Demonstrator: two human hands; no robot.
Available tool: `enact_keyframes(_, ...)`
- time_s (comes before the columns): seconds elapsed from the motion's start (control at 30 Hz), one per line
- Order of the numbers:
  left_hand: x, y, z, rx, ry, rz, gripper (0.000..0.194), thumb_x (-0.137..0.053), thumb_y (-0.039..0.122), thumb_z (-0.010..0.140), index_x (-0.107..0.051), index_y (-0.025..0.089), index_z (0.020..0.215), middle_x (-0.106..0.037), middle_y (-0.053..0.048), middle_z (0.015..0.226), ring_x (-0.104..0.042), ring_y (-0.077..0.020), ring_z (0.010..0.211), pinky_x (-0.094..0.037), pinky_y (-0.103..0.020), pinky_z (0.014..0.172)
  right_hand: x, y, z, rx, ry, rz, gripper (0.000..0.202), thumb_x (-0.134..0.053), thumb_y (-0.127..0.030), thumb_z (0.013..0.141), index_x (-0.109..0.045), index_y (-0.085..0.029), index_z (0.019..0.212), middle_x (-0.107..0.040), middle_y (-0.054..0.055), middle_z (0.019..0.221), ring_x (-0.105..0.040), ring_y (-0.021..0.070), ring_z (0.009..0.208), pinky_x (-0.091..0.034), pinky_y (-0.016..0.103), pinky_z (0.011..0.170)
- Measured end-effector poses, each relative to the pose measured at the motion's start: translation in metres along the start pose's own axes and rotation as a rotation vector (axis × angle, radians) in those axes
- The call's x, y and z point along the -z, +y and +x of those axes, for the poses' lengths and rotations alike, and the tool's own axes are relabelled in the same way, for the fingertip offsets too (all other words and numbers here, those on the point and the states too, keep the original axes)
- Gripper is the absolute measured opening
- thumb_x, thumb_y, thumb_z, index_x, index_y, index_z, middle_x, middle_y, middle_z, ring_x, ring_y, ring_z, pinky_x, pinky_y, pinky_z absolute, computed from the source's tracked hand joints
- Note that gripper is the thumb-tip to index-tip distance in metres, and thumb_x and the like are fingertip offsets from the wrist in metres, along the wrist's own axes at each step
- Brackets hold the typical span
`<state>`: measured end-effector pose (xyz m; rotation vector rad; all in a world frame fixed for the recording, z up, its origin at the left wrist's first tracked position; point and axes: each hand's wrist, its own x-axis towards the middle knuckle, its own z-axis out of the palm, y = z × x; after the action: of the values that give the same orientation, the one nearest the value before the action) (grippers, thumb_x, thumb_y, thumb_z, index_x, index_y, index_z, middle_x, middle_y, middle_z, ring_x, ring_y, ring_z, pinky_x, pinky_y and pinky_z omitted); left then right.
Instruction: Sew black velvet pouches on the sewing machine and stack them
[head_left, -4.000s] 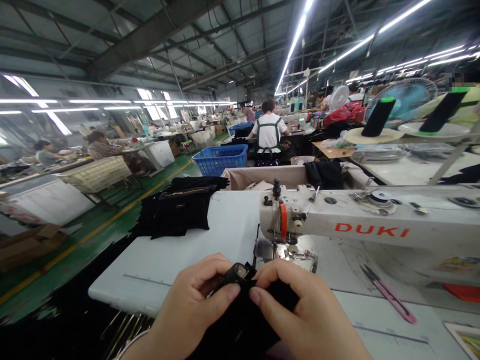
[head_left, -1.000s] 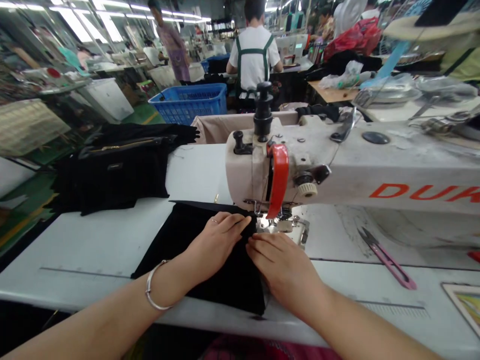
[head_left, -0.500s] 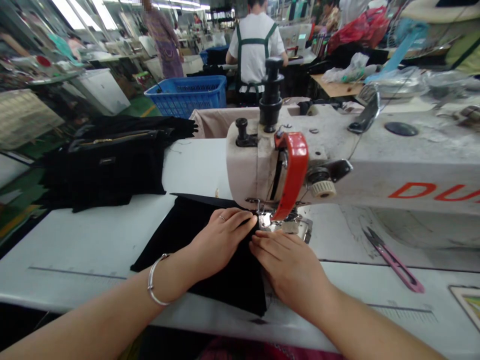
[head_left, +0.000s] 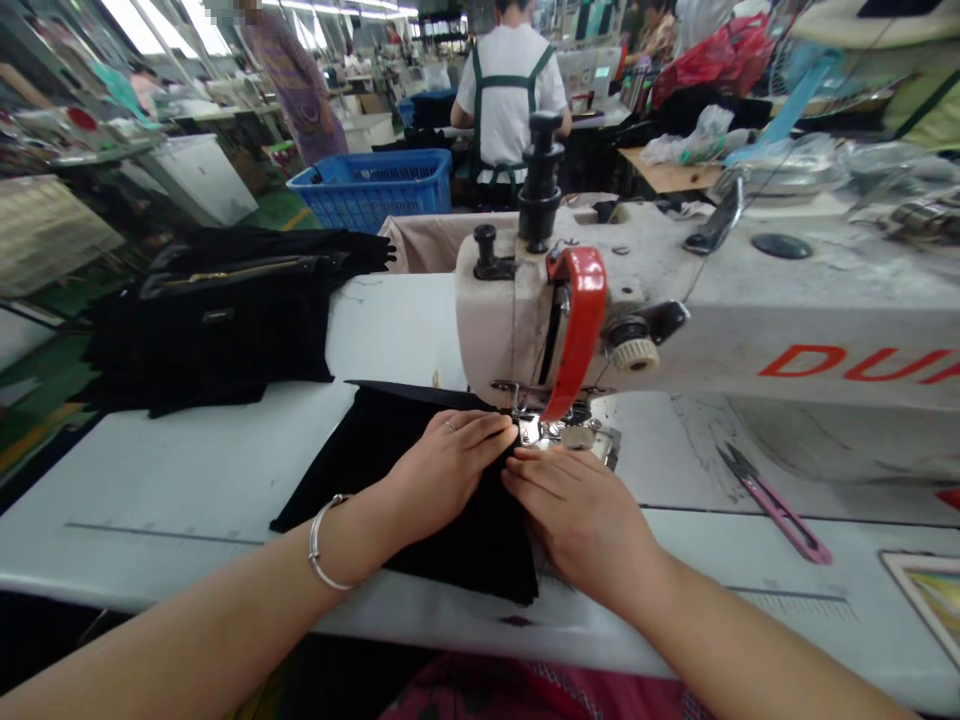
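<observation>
A piece of black fabric (head_left: 337,470) lies on the white sewing table, its right edge by the presser foot (head_left: 531,430) of the sewing machine (head_left: 487,320). My left hand (head_left: 442,465), with a ring and a bangle, rests on top of the fabric, fingers together and their tips just left of the foot. Along the fabric's right edge, my right hand (head_left: 577,510) holds with bent fingers just in front of the foot; its thumb is hidden. A red guard (head_left: 583,330) partly covers the needle area.
Pink-handled thread snips (head_left: 776,500) lie on the machine bed at right. A stack of black pieces with a zip (head_left: 217,340) sits at the table's left. Behind stand a blue basket (head_left: 375,190) and a seated co-worker (head_left: 514,100). Another person (head_left: 292,80) stands at the back left.
My view has shifted slightly, so machine and snips appear a little higher. Both hands stay on the fabric by the foot. The standing person at the back left appears farther left.
</observation>
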<state>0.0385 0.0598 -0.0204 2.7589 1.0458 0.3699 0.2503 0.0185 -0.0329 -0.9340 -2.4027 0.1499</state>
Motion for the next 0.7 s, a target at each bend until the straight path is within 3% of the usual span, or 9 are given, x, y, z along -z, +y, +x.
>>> enact_keyframes(0.17, -0.004, 0.011, -0.004, 0.004, 0.066, -0.036, 0.044, -0.044, 0.004, 0.091, -0.051, 0.014, 0.133, -0.055, -0.012, 0.139, -0.048, -0.0239, 0.129, -0.037, -0.043, 0.109, 0.004, 0.002, -0.004, 0.040, 0.030, 0.048, 0.033, -0.047, -0.005, 0.093, -0.063, -0.016, 0.119, -0.070, 0.008, 0.114, -0.061, 0.0201, 0.113, -0.047, 0.039, 0.095)
enact_keyframes(0.7, 0.004, -0.003, 0.003, -0.035, -0.018, 0.006, 0.044, -0.045, 0.008, 0.092, -0.051, 0.016, 0.134, -0.055, -0.011, 0.138, -0.049, -0.0242, 0.129, -0.037, -0.044, 0.108, -0.001, -0.001, -0.001, 0.037, -0.013, -0.058, 0.029, -0.047, -0.006, 0.092, -0.064, -0.009, 0.116, -0.070, 0.010, 0.115, -0.061, 0.0234, 0.113, -0.046, 0.040, 0.094)
